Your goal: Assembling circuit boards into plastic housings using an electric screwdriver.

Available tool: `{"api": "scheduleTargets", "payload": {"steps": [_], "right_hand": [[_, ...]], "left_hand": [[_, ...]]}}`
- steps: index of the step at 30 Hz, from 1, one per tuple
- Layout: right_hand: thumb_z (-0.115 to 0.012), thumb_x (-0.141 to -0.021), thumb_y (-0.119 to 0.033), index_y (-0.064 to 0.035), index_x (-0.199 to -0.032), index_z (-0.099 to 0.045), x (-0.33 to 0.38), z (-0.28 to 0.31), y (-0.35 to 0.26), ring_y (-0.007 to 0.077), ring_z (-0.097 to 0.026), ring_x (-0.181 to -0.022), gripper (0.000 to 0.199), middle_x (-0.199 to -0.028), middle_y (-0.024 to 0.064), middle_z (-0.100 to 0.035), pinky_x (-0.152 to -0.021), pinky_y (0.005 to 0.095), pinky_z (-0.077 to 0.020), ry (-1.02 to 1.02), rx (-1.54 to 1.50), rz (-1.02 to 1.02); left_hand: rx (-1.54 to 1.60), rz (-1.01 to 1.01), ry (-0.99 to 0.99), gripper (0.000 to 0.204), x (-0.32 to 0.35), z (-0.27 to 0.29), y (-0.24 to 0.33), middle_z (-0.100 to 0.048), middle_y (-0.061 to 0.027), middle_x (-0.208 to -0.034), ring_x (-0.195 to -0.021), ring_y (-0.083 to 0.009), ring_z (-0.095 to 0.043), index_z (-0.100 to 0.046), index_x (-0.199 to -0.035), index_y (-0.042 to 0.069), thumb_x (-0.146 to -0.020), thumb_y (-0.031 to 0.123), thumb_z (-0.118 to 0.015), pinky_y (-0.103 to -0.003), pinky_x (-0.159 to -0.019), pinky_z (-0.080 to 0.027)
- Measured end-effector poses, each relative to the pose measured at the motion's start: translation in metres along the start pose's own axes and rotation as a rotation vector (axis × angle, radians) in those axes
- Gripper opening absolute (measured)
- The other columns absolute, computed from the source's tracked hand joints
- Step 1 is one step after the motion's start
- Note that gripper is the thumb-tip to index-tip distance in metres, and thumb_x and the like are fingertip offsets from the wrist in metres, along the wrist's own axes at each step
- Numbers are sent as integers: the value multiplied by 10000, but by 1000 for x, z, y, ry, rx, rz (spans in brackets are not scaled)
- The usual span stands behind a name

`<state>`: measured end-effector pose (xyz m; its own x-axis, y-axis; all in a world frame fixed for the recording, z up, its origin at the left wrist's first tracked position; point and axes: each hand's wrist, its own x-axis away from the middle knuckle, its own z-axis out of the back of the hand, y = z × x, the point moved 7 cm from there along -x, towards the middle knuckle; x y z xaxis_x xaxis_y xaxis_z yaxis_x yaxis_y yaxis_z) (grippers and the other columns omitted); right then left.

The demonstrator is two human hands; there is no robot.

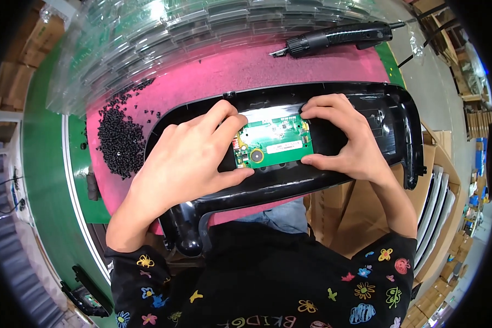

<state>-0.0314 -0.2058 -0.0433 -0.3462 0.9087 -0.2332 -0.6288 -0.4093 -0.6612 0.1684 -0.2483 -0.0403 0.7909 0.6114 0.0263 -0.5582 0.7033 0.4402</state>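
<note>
Centrally, one green circuit board (272, 142) sits in one long black plastic housing (366, 98) lying across the pink mat (246, 71) on the worktop. The left hand (186, 161) has its fingers clamped on the board's left edge, and the right hand (344, 139) pinches its right edge. One heap of small black screws (119, 136) lies left, one electric screwdriver (339, 37) far right, and stacked clear trays (147, 38) far left.

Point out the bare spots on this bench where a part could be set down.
Bare pink mat lies between the black housing and the clear tray stack, left of the electric screwdriver. The mat's left side is crowded with black screws. Both the left hand and right hand cover the green circuit board.
</note>
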Motion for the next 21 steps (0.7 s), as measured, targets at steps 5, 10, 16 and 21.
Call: {"api": "scheduleTargets", "payload": {"steps": [5, 10, 16, 21], "right_hand": [[-870, -594, -114, -46, -1138, -626, 0, -1, -1, 310, -558, -1067, 600, -1181, 97, -600, -933, 394, -474, 0, 16, 17], [-871, -593, -112, -47, -1135, -626, 0, -2, 0, 310, -556, -1064, 598, -1180, 97, -598, -930, 391, -471, -3, 23, 17], [-869, -598, -113, -43, -1120, -633, -1, -2, -1, 306, -558, -1054, 577, -1170, 98, -603, -927, 389, -470, -6, 23, -2], [-868, -597, -112, -38, -1112, -637, -2, -3, 0, 301, -564, -1049, 569, -1163, 102, -609, -927, 385, -471, 4, 25, 0]], "left_hand": [[-26, -3, 5, 616, 1, 0, 1, -567, -81, -1108, -840, -294, -651, -587, -1167, 40, -672, 303, -842, -393, -644, -518], [-27, -13, 14, 616, 1, -1, 1, -570, -79, -1113, -834, -291, -650, -590, -1168, 39, -673, 305, -843, -390, -638, -519], [-36, -20, 29, 616, 2, 2, 3, -573, -75, -1115, -821, -282, -653, -595, -1165, 35, -668, 297, -848, -378, -612, -517], [-22, -18, 34, 611, 2, 1, 1, -573, -71, -1113, -808, -280, -653, -597, -1163, 30, -668, 283, -850, -374, -593, -512]]}}
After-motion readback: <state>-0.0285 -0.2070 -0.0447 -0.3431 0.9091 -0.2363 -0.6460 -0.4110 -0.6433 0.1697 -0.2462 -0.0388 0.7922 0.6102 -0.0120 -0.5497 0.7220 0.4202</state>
